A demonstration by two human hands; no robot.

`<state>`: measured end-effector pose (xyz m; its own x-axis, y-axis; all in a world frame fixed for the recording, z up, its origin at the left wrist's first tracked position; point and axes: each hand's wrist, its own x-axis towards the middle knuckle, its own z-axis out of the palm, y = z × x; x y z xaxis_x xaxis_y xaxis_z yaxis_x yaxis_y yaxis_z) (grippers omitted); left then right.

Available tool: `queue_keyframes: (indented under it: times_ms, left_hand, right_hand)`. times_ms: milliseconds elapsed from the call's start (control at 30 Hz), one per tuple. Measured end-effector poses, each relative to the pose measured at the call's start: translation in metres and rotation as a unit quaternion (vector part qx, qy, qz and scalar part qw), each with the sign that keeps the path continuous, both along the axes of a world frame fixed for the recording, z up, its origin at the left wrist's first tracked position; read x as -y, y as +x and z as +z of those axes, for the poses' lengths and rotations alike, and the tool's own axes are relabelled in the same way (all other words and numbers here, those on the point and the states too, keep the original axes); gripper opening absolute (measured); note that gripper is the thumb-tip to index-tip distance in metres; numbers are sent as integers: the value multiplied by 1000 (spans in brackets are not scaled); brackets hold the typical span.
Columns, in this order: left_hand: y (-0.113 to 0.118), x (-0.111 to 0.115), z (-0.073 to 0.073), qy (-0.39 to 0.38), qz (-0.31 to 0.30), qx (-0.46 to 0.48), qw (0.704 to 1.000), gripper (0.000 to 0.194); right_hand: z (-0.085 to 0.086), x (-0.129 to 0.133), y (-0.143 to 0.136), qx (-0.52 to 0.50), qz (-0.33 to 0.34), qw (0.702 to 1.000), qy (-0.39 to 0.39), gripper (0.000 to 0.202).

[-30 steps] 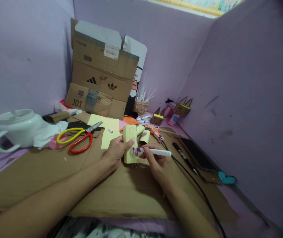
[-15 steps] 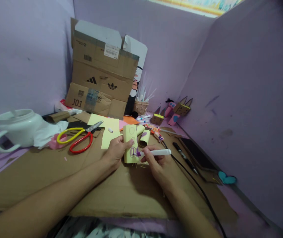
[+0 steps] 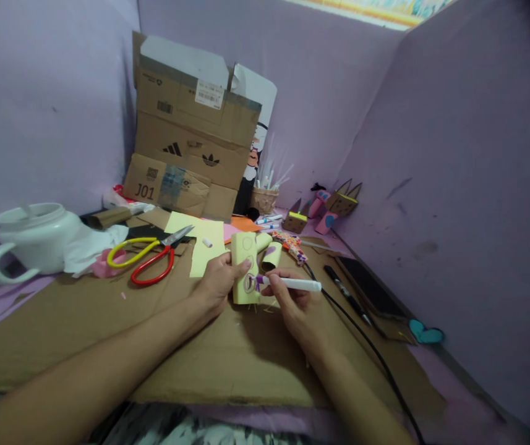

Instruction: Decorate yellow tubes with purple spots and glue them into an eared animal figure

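Note:
My left hand (image 3: 221, 278) grips a pale yellow paper-covered box (image 3: 240, 295) by its left side, thumb pressed on the front. Purple ovals are drawn down the face of the box. Between the fingers of my right hand (image 3: 295, 303) is a white marker (image 3: 299, 284) with a purple tip, which meets the lowest oval or hovers just by it. Behind my right hand lies a yellow paper roll (image 3: 271, 254) with a purple spot. The marker's white cap (image 3: 207, 243) rests on a yellow paper sheet (image 3: 206, 262).
Red-and-yellow-handled scissors (image 3: 153, 256) lie left, near a white pot (image 3: 37, 238). A flattened cardboard box (image 3: 195, 136) leans at the back. Right are a black pen (image 3: 347, 295), a dark flat panel (image 3: 371, 287), a black cord (image 3: 367, 340) and a patterned glue gun (image 3: 292, 247).
The marker's tip has shifted slightly up and right along the lowest oval, with my right hand following. My left hand and the box stay nearly still.

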<state>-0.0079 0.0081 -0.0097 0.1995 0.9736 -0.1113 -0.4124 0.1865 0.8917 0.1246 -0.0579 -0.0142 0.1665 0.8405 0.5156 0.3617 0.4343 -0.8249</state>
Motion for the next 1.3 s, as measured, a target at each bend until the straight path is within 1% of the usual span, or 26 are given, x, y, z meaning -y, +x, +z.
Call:
queue_keyframes:
  times_ms: [333, 567, 733, 833, 967, 1300]
  left_hand:
    - [0, 0, 1, 0, 1, -7, 1000, 38]
    - [0, 1, 2, -2, 0, -4, 1000, 34]
    - [0, 2, 1, -1, -6, -2, 1000, 31]
    - [0, 1, 0, -1, -3, 4, 1000, 34]
    - [0, 0, -1, 0, -3, 4, 1000, 38]
    - [0, 1, -1, 2, 1, -5, 1000, 35]
  right_hand:
    - [-3, -1, -1, 2, 10, 1000, -12, 28]
    - [1, 1, 0, 13, -5, 999, -29, 31]
    - [4, 3, 0, 18, -21, 1000, -11, 28]
    - [3, 2, -1, 12, -11, 1000, 1, 27]
    - [1, 1, 0, 16, -1, 1000, -4, 26]
    - [-1, 0, -1, 14, 1, 1000, -21, 31]
